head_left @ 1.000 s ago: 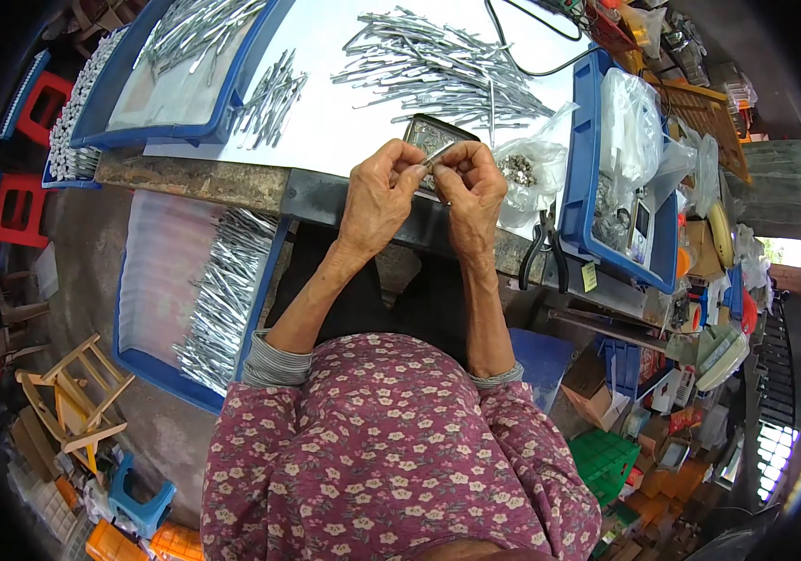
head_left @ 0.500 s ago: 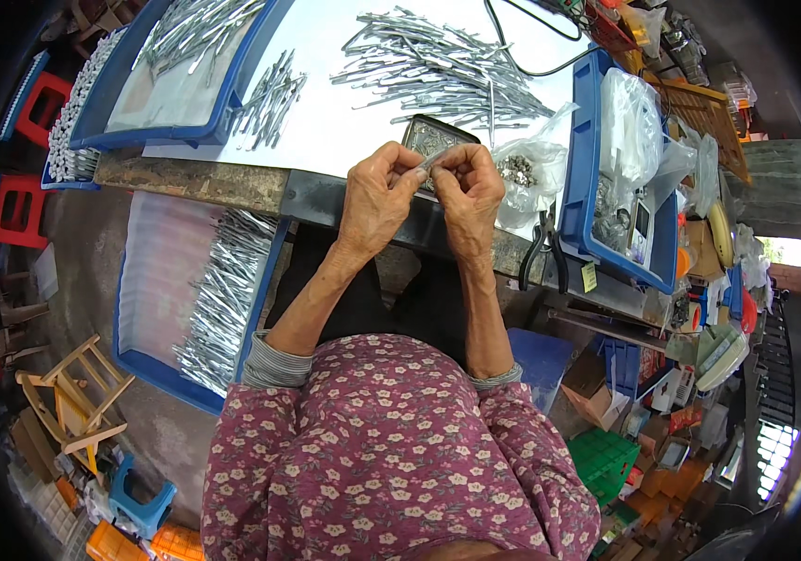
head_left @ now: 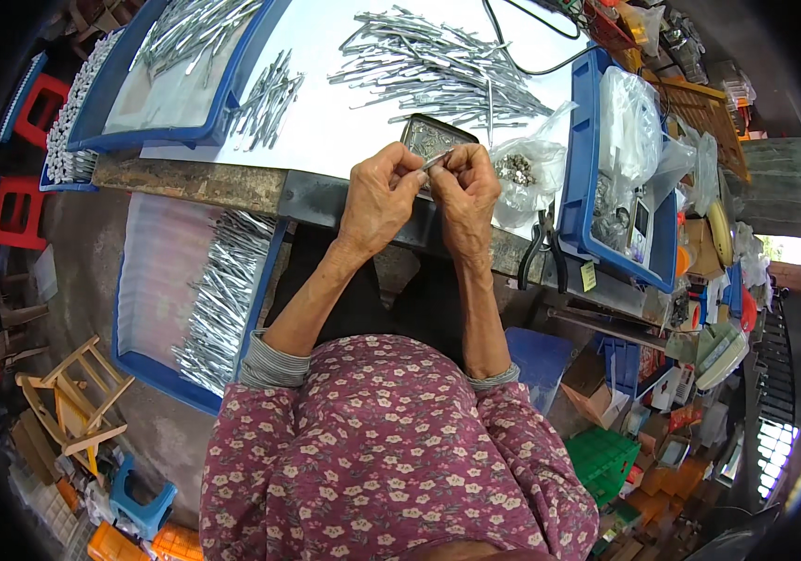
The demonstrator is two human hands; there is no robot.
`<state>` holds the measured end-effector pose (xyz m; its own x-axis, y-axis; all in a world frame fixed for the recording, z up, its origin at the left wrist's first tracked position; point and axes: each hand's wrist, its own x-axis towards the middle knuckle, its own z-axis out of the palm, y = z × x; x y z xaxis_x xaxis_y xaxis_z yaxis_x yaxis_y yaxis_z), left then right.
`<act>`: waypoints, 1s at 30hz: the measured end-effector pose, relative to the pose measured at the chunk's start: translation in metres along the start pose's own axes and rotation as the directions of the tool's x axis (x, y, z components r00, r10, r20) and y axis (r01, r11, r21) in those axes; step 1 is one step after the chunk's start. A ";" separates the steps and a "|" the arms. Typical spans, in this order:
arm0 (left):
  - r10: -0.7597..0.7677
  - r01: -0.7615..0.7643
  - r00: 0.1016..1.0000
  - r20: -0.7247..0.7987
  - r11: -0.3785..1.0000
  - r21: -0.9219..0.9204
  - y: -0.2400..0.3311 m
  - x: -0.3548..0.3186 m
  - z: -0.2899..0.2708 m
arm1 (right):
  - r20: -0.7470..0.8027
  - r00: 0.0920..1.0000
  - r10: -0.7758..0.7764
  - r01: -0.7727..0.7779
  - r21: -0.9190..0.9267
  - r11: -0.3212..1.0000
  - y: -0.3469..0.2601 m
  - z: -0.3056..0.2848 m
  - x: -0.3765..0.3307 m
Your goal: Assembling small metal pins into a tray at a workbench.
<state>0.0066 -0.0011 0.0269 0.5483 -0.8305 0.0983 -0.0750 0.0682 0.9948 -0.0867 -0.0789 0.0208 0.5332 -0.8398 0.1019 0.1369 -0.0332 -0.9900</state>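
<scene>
Both my hands meet over the table's near edge, fingers pinched round one thin metal strip (head_left: 435, 161). My left hand (head_left: 384, 194) grips its left end. At the other end, my right hand (head_left: 469, 194) pinches it, and the fingertips hide whether a small part is there too. Just beyond my fingers sits a small dark tray (head_left: 416, 134) of tiny metal parts, partly covered by my hands. A clear plastic bag (head_left: 536, 159) with small metal pieces lies right of my right hand. Farther back spreads a big pile of silvery metal strips (head_left: 438, 70).
Black-handled pliers (head_left: 543, 248) hang over the table edge at right. Beside them stands a blue bin (head_left: 573, 187) with plastic bags. A smaller strip pile (head_left: 270, 103) lies near the left blue tray (head_left: 223, 117). Below the table, another blue tray (head_left: 176, 388) holds more strips.
My right fingers have shifted slightly at the strip's end, and more of the strip shows between my hands. Otherwise the scene stays the same.
</scene>
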 end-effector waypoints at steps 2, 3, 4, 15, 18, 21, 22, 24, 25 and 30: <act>0.024 -0.023 0.999 -0.032 0.998 0.051 -0.001 0.001 0.003 | 0.008 1.000 0.030 -0.030 0.072 0.997 -0.004 0.000 0.000; 0.110 -0.105 0.993 -0.044 0.989 0.108 -0.005 0.003 0.004 | 0.020 0.998 0.060 -0.062 0.147 0.987 -0.005 0.000 0.000; 0.195 -0.185 0.979 -0.051 0.969 0.166 -0.007 0.004 0.004 | 0.021 0.998 0.060 -0.062 0.147 0.987 -0.005 0.000 0.001; 0.083 -0.076 0.992 -0.099 0.994 0.081 -0.013 0.007 0.005 | 0.053 0.994 0.094 -0.105 0.263 0.959 -0.013 -0.001 0.004; -0.028 0.018 0.996 -0.085 0.993 -0.117 -0.012 0.007 0.001 | 0.061 0.997 0.036 -0.041 0.082 0.996 -0.016 0.000 0.002; -0.126 0.124 0.992 -0.001 0.976 -0.177 -0.004 0.005 -0.003 | -0.034 0.999 -0.033 0.026 -0.213 0.977 -0.030 -0.019 0.002; -0.144 0.145 0.989 0.022 0.966 -0.215 -0.003 0.004 -0.003 | -0.074 0.995 -0.063 0.043 -0.253 0.967 -0.030 -0.033 0.004; -0.154 0.158 0.987 0.034 0.966 -0.204 -0.002 0.003 -0.003 | -0.198 0.972 -0.126 0.044 -0.375 0.926 -0.024 -0.063 0.010; -0.126 0.127 0.992 0.020 0.976 -0.179 -0.003 0.002 -0.002 | -0.209 0.965 -0.156 0.028 -0.514 0.857 -0.021 -0.077 0.013; -0.122 0.123 0.992 0.019 0.983 -0.136 0.000 -0.003 -0.002 | -0.050 0.986 -0.159 0.028 -0.891 0.453 -0.006 -0.099 0.019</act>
<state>0.0063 0.0024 0.0270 0.5374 -0.8430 -0.0242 0.1075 0.0400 0.9934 -0.1602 -0.1483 0.0193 0.4625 -0.8498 0.2531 -0.6670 -0.5215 -0.5321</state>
